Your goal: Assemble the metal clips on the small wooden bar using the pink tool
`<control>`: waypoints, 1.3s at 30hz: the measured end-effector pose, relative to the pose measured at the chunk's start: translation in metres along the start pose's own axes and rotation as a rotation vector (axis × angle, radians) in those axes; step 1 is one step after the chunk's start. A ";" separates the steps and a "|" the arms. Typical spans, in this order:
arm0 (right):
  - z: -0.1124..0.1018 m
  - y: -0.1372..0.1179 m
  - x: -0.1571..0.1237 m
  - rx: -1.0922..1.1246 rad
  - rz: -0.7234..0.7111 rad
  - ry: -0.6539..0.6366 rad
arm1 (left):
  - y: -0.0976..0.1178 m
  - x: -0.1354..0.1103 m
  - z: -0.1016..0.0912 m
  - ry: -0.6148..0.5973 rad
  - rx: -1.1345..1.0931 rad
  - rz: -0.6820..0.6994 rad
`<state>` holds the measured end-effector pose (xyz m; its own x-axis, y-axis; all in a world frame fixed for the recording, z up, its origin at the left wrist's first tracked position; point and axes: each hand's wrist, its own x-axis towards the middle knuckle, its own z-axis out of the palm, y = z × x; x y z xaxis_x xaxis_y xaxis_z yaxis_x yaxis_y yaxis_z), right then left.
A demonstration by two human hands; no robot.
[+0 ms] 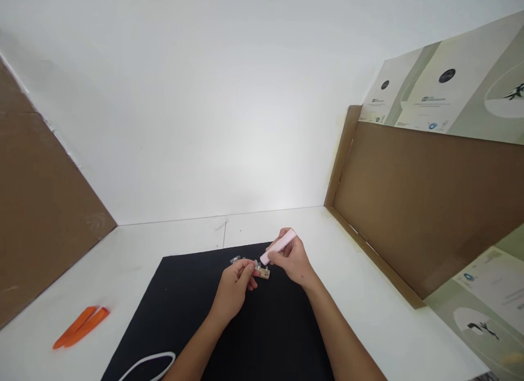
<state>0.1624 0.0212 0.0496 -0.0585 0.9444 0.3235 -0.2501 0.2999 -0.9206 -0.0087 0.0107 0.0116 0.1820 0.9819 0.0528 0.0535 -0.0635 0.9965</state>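
Observation:
My left hand (235, 289) is closed in a pinch on a small tan board (263, 272) with little clear parts on it, resting on a black mat (192, 310). My right hand (292, 258) is wrapped round a pale pink stick-shaped tool (279, 246), its lower tip pointing down at the board. A small clear piece (234, 259) lies on the mat just beyond my left fingers.
Two orange pry tools (81, 326) lie on the white table (123, 250) at the left. A white cord loop (149, 364) sits at the mat's near edge. Cardboard panels (429, 201) stand at both sides, with printed sheets (487, 310) on the right.

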 end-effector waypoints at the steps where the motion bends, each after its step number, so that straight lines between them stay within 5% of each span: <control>1: 0.000 -0.002 -0.001 0.004 0.028 -0.056 | 0.000 0.000 0.000 -0.004 -0.010 -0.014; 4: 0.002 -0.002 -0.004 0.006 0.056 -0.113 | 0.002 0.000 0.000 -0.011 -0.035 -0.049; 12: 0.002 0.011 0.003 -0.046 -0.074 0.140 | 0.006 -0.002 0.000 -0.005 -0.148 -0.108; 22: -0.001 0.002 0.003 0.084 0.018 0.007 | 0.015 -0.007 -0.003 -0.012 -0.495 -0.457; 39: -0.003 0.001 0.004 0.089 -0.008 0.065 | 0.018 -0.011 -0.004 -0.202 -0.381 -0.343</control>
<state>0.1652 0.0257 0.0494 0.0060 0.9495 0.3137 -0.3349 0.2974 -0.8941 -0.0141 -0.0002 0.0291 0.4033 0.8787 -0.2554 -0.2099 0.3605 0.9088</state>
